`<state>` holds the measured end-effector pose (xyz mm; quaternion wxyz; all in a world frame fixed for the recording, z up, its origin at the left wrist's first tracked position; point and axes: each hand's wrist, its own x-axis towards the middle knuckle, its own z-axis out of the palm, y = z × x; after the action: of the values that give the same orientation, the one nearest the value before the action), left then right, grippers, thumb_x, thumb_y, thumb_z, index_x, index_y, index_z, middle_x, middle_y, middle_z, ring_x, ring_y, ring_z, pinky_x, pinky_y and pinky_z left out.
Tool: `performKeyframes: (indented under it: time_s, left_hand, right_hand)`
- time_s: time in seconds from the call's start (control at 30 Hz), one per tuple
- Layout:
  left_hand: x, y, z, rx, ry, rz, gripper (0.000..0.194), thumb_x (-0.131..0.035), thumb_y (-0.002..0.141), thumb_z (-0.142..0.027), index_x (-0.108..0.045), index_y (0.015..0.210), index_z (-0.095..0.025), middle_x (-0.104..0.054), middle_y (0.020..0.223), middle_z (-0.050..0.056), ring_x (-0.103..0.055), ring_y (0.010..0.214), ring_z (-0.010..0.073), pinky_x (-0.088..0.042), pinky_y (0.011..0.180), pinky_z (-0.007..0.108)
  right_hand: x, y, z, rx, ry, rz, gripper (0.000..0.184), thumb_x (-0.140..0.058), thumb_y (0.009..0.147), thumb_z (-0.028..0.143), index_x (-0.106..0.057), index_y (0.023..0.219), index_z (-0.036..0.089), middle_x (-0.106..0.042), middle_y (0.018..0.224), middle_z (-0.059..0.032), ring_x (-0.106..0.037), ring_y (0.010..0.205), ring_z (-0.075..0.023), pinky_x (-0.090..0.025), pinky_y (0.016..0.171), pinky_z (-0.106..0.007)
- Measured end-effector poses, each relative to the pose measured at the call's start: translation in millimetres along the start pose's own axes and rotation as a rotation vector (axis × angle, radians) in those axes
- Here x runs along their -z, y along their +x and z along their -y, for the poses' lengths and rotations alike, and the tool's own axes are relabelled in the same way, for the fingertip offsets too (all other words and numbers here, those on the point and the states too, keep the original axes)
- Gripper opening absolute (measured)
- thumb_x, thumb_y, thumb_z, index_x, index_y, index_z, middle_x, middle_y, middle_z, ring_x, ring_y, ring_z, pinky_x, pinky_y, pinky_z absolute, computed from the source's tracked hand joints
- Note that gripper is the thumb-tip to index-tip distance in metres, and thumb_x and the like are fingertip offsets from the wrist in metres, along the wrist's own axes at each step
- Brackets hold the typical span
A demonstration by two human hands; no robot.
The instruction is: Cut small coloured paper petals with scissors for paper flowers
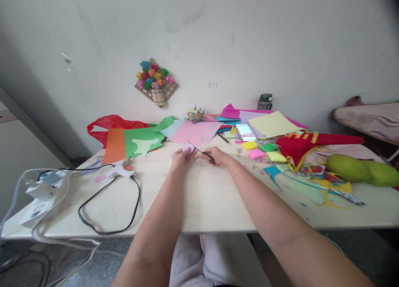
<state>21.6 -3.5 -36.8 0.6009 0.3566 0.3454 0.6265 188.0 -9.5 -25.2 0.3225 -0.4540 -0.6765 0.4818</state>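
My left hand pinches a small pale lilac piece of paper just above the table. Beside it, my right hand is closed around the black handles of a pair of scissors, whose blades point left toward the paper piece. Both hands meet over the middle of the table, in front of a pink sheet.
Coloured paper sheets and scraps lie across the back and right. A white glue gun with a black cord rests at left, beside a plastic bag. A long green cushion-like object sits far right. A paper flower craft hangs on the wall.
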Motion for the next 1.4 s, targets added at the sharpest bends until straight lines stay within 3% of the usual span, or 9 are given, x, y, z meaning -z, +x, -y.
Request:
performKeyframes:
  time_s: [0.3,0.57,0.93,1.07,1.27,1.4]
  left_hand:
    - [2.1,-0.2,-2.5,-0.02,0.027,-0.035,0.008,-0.059,0.074,-0.006,-0.059,0.082,-0.006,-0.067,0.075,0.011,-0.066,0.066,0.0154,-0.053,0.066,0.025]
    - [4.0,0.1,-2.7,-0.033,0.08,0.015,0.011,-0.063,0.072,-0.01,-0.06,0.082,-0.006,-0.068,0.074,0.011,-0.066,0.064,0.0154,-0.053,0.068,0.027]
    - [5.2,-0.3,-1.4,-0.02,0.136,0.07,0.015,-0.066,0.068,-0.011,-0.059,0.081,-0.008,-0.067,0.069,0.009,-0.064,0.059,0.0133,-0.052,0.063,0.024]
    - [5.5,1.8,-4.2,-0.092,0.185,-0.067,0.015,-0.066,0.07,-0.019,-0.056,0.077,-0.01,-0.065,0.065,0.006,-0.063,0.056,0.013,-0.05,0.058,0.023]
    - [21.2,13.3,-17.4,-0.332,0.427,-0.463,0.022,-0.045,0.081,-0.036,-0.053,0.075,-0.016,-0.06,0.055,0.002,-0.057,0.049,0.0117,-0.043,0.051,0.021]
    - [37.5,14.6,-24.2,-0.364,0.844,-0.474,0.023,-0.049,0.076,-0.037,-0.061,0.071,-0.018,-0.063,0.058,0.004,-0.062,0.069,0.0187,-0.041,0.057,0.024]
  right_hand:
    - [3.9,2.9,-6.0,0.018,0.033,0.032,0.033,-0.062,0.072,0.046,-0.049,0.066,0.015,-0.049,0.046,0.0056,-0.041,0.031,-0.0037,-0.021,0.028,-0.016]
    - [4.1,0.8,-4.5,0.007,0.063,0.019,0.028,-0.058,0.078,0.042,-0.052,0.069,0.015,-0.05,0.046,0.0053,-0.042,0.031,-0.0037,-0.022,0.028,-0.015]
    - [4.2,-0.9,-3.7,0.044,0.086,0.021,0.03,-0.059,0.076,0.042,-0.051,0.067,0.015,-0.05,0.045,0.005,-0.042,0.031,-0.0044,-0.022,0.028,-0.016]
    - [3.6,-1.9,-1.9,0.028,0.065,0.047,0.028,-0.059,0.076,0.039,-0.051,0.066,0.015,-0.049,0.044,0.0052,-0.042,0.031,-0.0042,-0.022,0.028,-0.016]
    - [4.4,-0.2,-2.0,0.048,0.129,-0.074,0.03,-0.064,0.071,0.041,-0.048,0.065,0.016,-0.049,0.044,0.0053,-0.041,0.031,-0.0041,-0.026,0.03,-0.015]
    - [5.3,0.4,0.5,0.033,0.158,-0.164,0.029,-0.066,0.07,0.04,-0.05,0.067,0.016,-0.049,0.044,0.0053,-0.042,0.032,-0.0044,-0.027,0.03,-0.015]
